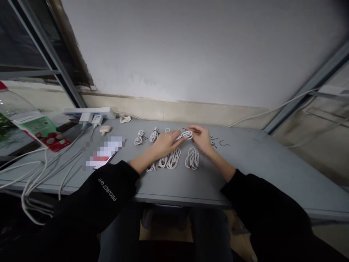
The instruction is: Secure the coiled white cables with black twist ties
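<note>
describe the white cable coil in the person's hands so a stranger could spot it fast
On the grey table, coiled white cables lie in two rows. Between the person's left hand and right hand is one white cable coil, the only coil held rather than lying on the table.

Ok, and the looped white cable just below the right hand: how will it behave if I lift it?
The looped white cable will probably feel light and floppy, since its strands look thin and hang in loose, open loops. No tie shows clearly on it, so it may slacken or partly uncoil when lifted. Its thin, soft-looking strands seem unlikely to roll far if pushed.
</note>
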A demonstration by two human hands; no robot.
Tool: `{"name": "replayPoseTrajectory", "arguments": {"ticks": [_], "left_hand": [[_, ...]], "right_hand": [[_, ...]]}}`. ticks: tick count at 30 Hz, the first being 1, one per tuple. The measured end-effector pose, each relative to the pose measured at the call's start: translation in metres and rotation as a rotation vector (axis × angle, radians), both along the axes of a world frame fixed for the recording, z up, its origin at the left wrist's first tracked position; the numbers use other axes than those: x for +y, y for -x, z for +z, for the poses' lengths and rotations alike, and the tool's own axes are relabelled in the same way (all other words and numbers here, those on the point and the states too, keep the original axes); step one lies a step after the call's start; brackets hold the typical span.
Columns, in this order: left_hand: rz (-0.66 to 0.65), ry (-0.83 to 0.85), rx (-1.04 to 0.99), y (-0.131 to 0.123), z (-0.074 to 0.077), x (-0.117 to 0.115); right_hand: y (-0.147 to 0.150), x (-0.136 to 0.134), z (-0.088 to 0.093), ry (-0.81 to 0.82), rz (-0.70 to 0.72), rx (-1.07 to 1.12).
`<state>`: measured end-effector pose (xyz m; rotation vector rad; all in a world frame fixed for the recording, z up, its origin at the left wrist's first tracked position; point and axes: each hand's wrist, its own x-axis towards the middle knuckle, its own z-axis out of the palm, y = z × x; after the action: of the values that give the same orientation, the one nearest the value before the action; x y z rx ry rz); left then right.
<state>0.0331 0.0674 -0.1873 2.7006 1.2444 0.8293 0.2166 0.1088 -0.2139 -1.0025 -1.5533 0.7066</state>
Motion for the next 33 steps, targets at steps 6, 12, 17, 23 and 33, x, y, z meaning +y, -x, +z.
{"name": "replayPoseTrajectory", "arguments": {"ticks": [6,12,17,23,33], "left_hand": [[0.153,-0.100,0.118,0.001,-0.001,0.004],[0.242,-0.038,0.189,0.001,0.004,0.003],[0.269,-0.096,0.294,0.000,0.004,0.005],[0.279,-0.159,0.367,-0.003,0.005,0.006],[0.280,-0.231,0.424,-0.006,0.005,0.003]], "right_hand": [[0.009,-0.009,0.011,0.412,0.318,0.249],[0.017,-0.019,0.014,0.466,0.440,0.360],[0.021,-0.023,0.015,0.528,0.403,0.455],[0.024,-0.023,0.016,0.570,0.394,0.492],[0.024,-0.021,0.012,0.609,0.409,0.520]]}}
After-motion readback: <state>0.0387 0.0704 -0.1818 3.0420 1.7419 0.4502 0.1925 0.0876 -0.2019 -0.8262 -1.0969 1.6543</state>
